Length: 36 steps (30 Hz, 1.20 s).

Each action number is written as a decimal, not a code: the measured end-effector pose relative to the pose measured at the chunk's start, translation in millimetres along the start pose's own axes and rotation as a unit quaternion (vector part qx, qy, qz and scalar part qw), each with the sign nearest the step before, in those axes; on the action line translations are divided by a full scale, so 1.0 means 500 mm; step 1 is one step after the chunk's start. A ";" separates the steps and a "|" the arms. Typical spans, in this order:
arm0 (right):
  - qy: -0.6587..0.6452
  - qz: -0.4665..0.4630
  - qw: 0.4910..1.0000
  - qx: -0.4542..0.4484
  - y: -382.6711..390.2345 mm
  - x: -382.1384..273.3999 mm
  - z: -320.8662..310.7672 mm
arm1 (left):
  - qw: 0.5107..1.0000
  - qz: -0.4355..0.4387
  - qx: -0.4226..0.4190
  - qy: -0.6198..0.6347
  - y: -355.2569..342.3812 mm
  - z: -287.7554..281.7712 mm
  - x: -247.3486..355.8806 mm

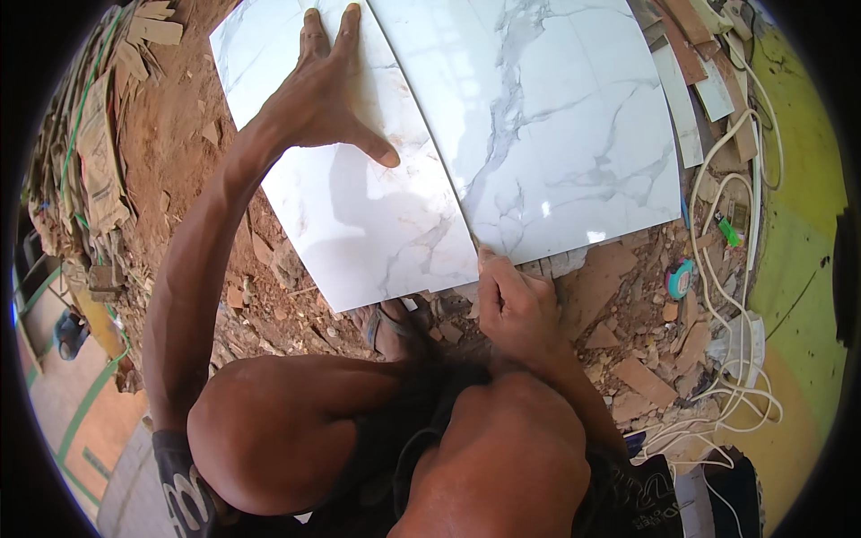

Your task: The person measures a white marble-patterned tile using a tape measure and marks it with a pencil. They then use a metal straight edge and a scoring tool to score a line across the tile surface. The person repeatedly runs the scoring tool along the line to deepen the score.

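Head view: two glossy white panels with grey marbling, the left panel (386,233) and the right panel (574,117), spread over rubble in front of the crouching person.
Dark line: the seam (442,161) runs slantwise between them; edge to edge or slightly overlapping, I can't tell.
Left hand: pressed flat on the left panel, fingers and thumb splayed wide (323,103), gripping nothing.
Right hand: down at the seam's near end, fingers curled in narrow (520,305) — whether they pinch something small, I can't tell.
Done so far: both panels lie side by side, and the left one looks steadied under that palm.
Left over: the work at the seam looks unfinished, I'd judge, with the right hand right there; whether that hand is starting or finishing a pass, the view doesn't settle.
Containers: none I can make out for sure, nor any contents — loose broken pieces (646,381) lie straight on the ground.
Off to the right: a teal tape measure (679,279), a green object (726,230) and a looping white cable (704,242).
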State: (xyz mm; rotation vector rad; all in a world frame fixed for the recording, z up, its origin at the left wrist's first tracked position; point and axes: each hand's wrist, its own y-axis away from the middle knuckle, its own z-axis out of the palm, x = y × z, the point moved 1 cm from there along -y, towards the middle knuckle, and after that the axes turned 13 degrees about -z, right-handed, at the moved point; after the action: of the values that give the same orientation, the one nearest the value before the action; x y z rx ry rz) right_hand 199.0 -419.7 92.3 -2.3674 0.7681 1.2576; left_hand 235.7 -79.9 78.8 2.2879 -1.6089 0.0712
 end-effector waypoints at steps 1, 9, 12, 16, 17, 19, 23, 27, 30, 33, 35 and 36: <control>0.012 -0.004 1.000 0.008 0.005 0.010 0.007 | 1.000 0.002 0.002 0.001 -0.008 -0.001 0.000; 0.010 0.009 1.000 -0.028 -0.002 0.012 0.000 | 1.000 -0.004 0.002 -0.001 -0.009 0.003 -0.002; 0.004 -0.012 1.000 -0.014 -0.026 0.012 0.006 | 1.000 -0.008 0.005 -0.004 -0.012 0.000 -0.007; 0.006 -0.016 1.000 -0.010 -0.014 0.018 0.002 | 1.000 -0.011 0.000 -0.004 -0.008 0.005 -0.002; 0.011 -0.009 1.000 -0.015 -0.006 0.020 0.001 | 1.000 -0.014 0.001 -0.004 -0.010 0.004 -0.002; 0.009 -0.020 1.000 -0.002 -0.032 0.014 0.005 | 1.000 -0.018 0.002 -0.006 -0.010 0.005 0.000; 0.001 -0.024 1.000 -0.020 -0.052 0.017 0.008 | 1.000 -0.030 0.003 -0.003 -0.009 0.010 0.000; 0.030 -0.084 0.995 0.042 -0.041 0.022 0.014 | 0.999 -0.035 -0.016 0.007 -0.006 0.001 -0.002; -0.018 -0.082 0.991 0.100 -0.117 0.038 0.020 | 1.000 -0.027 -0.009 -0.002 -0.010 0.002 0.001; -0.160 -0.008 0.973 0.169 -0.167 0.035 -0.028 | 0.999 -0.041 -0.010 -0.005 -0.009 -0.001 -0.004; -0.279 0.072 0.936 0.200 -0.162 0.030 -0.082 | 0.999 -0.040 -0.012 -0.004 -0.009 -0.005 -0.005; -0.310 0.091 0.926 0.197 -0.151 0.035 -0.098 | 0.999 -0.046 -0.019 -0.003 -0.017 -0.005 0.008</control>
State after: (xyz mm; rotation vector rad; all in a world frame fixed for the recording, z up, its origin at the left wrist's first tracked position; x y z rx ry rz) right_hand 284.6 -391.4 108.0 -1.4799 0.9226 1.6219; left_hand 245.0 -80.1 79.8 2.3317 -1.4935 0.0120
